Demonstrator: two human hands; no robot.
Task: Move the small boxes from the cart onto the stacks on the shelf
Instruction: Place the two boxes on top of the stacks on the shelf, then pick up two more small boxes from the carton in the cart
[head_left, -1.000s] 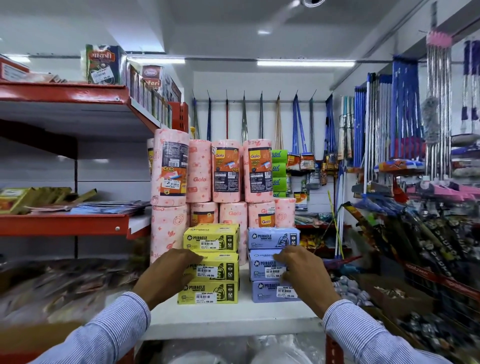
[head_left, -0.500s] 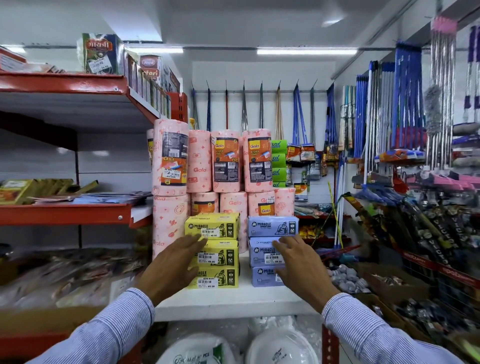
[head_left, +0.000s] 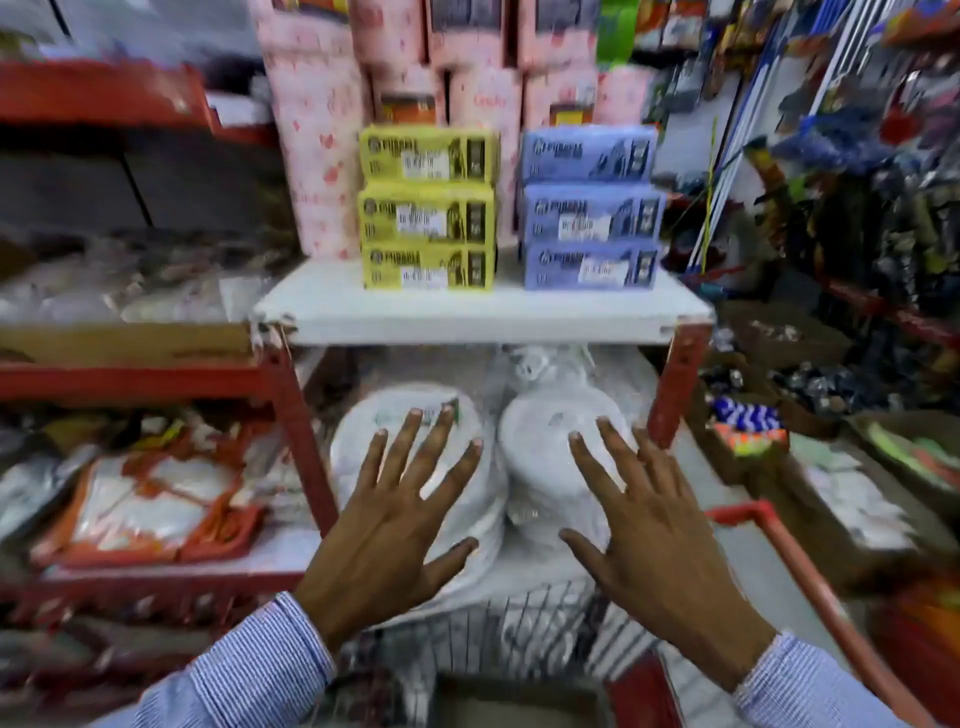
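Observation:
A stack of three yellow small boxes (head_left: 427, 208) stands on the white shelf (head_left: 483, 317), with a stack of three blue small boxes (head_left: 591, 208) to its right. My left hand (head_left: 395, 525) and my right hand (head_left: 654, 530) hover below the shelf, both with fingers spread and holding nothing. They are above the wire front of the cart (head_left: 524, 629), whose red handle (head_left: 800, 577) runs along the right. What lies inside the cart is blurred; only a dark grey shape shows at the bottom edge.
Pink paper rolls (head_left: 322, 145) stand behind the box stacks. Wrapped white plates (head_left: 545, 431) fill the level under the shelf, between red uprights (head_left: 301, 431). Packaged goods crowd the left shelves, and brooms and bins line the right side.
My hands have let go of the box stacks and pulled back and down toward the cart. The view has tilted downward, and the shelf now sits higher in the frame.

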